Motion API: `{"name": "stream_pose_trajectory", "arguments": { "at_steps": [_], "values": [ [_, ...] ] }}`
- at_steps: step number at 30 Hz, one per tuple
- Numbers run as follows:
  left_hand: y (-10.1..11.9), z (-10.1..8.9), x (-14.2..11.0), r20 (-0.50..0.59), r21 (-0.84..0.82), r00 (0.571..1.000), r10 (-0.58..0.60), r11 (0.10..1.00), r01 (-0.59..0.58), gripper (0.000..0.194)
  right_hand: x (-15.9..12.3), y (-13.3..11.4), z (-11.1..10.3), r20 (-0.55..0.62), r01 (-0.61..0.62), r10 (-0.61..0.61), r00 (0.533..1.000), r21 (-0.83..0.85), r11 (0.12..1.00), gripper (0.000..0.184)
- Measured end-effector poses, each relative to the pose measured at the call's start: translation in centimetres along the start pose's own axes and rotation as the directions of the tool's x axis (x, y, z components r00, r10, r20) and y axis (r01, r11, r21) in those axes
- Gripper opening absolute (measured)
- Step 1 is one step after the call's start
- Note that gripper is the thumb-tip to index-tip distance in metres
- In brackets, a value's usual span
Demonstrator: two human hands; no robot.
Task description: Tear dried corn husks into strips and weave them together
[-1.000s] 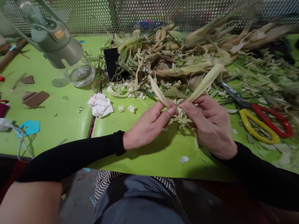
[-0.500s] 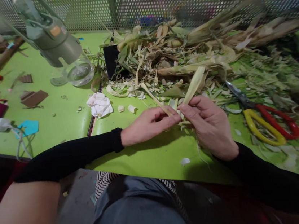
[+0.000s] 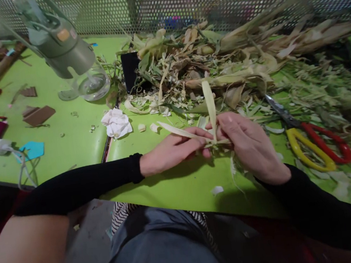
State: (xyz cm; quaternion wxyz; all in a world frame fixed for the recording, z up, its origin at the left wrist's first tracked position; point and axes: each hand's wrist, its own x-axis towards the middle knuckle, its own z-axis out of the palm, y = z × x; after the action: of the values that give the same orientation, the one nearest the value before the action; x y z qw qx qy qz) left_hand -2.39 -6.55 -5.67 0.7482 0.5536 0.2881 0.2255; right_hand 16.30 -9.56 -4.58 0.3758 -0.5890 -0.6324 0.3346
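Pale corn husk strips [image 3: 210, 106] cross between my hands just above the green table. One strip stands upright at the crossing; another slants off to the left past my left fingers. My left hand [image 3: 177, 148] is closed, pinching the husk strips between thumb and fingers. On the right, my right hand [image 3: 249, 146] is closed too, its fingertips gripping the strips' other side close to the crossing. Thin shreds hang below my right fingers. The exact way the strips join is partly hidden by my fingers.
Behind my hands lies a heap of corn husks [image 3: 183, 66] with a black box-like object [image 3: 131, 73]. Scissors [image 3: 311, 140] with red and yellow handles rest at right. A crumpled tissue [image 3: 116, 123], a water bottle [image 3: 69, 50] and a blue paper piece [image 3: 32, 150] are at left.
The broad husk strip has swung from leaning right to upright. My right hand has shifted slightly right and down, and the strip at my left fingers has tipped lower.
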Motion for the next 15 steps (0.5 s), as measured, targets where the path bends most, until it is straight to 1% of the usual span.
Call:
{"name": "stream_pose_trajectory", "arguments": {
  "at_steps": [3,6,9,11,13,15],
  "values": [
    [0.0,-0.3,0.5,-0.085,-0.009,0.996,-0.014,1.000,0.013,0.009,0.0,-0.1,-0.1,0.011,0.057,-0.056,0.998,-0.135,0.989,0.035],
    [-0.6,-0.6,0.9,-0.136,-0.026,0.991,0.019,0.999,-0.023,0.009,-0.1,0.0,0.0,0.003,0.090,-0.091,0.996,-0.189,0.978,0.027],
    [-1.1,-0.8,1.1,-0.147,-0.029,0.986,0.082,0.996,-0.087,0.010,-0.2,0.2,0.2,0.031,0.062,-0.058,0.998,-0.148,0.987,0.025],
    [-1.1,-0.9,1.0,-0.131,-0.022,0.985,0.113,0.993,-0.117,0.011,-0.3,0.3,0.3,0.046,0.034,-0.030,0.998,-0.097,0.995,0.026],
    [-0.8,-0.7,0.9,-0.100,-0.004,0.988,0.120,0.993,-0.121,0.015,-0.4,0.2,0.4,0.056,0.010,-0.009,0.998,-0.019,1.000,0.028],
    [-0.4,-0.4,0.6,-0.094,0.041,0.987,0.127,0.992,-0.123,0.018,-0.5,0.0,0.6,0.061,-0.013,0.008,0.998,0.087,0.996,0.031]
  ]
}}
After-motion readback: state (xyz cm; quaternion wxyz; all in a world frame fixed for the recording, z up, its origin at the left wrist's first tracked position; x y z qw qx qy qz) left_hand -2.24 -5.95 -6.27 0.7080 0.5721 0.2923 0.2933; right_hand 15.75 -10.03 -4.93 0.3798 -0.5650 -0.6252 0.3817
